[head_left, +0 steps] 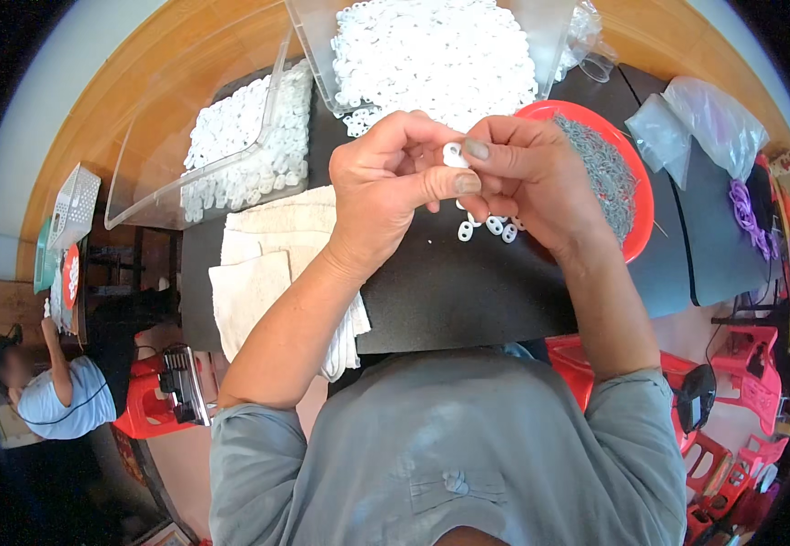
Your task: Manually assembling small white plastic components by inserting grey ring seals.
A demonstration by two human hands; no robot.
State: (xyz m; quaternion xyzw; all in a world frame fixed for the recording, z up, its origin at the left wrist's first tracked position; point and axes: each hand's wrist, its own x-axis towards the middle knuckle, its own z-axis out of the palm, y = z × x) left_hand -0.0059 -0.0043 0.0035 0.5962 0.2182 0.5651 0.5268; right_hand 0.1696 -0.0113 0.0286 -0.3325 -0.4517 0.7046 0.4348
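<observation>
Over the dark table, a small white oval plastic piece with holes (454,156) is pinched between my two hands. My left hand (393,173) is closed on it with thumb and forefinger. My right hand (533,175) is closed too, its thumb pressing on the piece's right edge; the other fingers are curled and partly hidden. Just below the hands, several loose white two-hole pieces (495,226) lie on the table. Right behind my right hand is a red basin (642,182) filled with small grey metal parts (599,168).
A clear bin (317,56) heaped with white pieces stands at the back; another clear bin (154,196) is at the left. Folded cream towels (258,273) lie by my left forearm. Plastic bags (718,123) sit at the right. At far left, another person (72,391) works.
</observation>
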